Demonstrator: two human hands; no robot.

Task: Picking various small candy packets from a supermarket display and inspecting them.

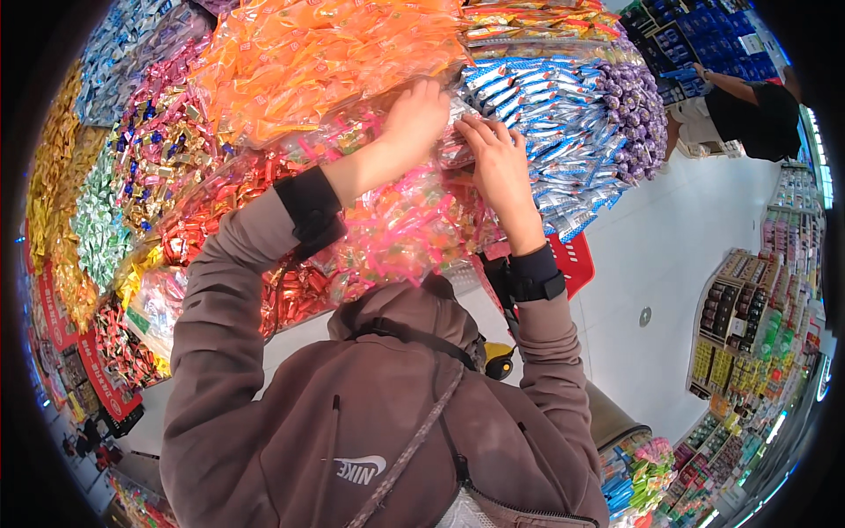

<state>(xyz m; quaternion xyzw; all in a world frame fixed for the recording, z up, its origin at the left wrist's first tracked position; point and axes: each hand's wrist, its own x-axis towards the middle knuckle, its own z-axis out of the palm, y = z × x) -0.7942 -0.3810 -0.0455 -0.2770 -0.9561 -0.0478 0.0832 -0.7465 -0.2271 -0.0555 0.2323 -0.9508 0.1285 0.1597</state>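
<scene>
A clear plastic bag (400,233) filled with pink, yellow and green wrapped sweets hangs in front of my chest, against a sloping display of loose sweets. My left hand (415,119) is curled over the bag's top edge, just below a heap of orange sweets (326,53). Right beside it, my right hand (497,163) pinches the same top edge with its fingertips, next to the blue-and-white wrapped sweets (550,114). Both wrists wear black bands over brown sleeves.
The display continues left with red sweets (224,198), gold sweets (158,150) and green sweets (92,224). Purple sweets (638,106) lie at the right. A red basket (574,260) sits below my right wrist. Another person (748,110) stands at blue shelves; more shelves (757,334) line the white floor.
</scene>
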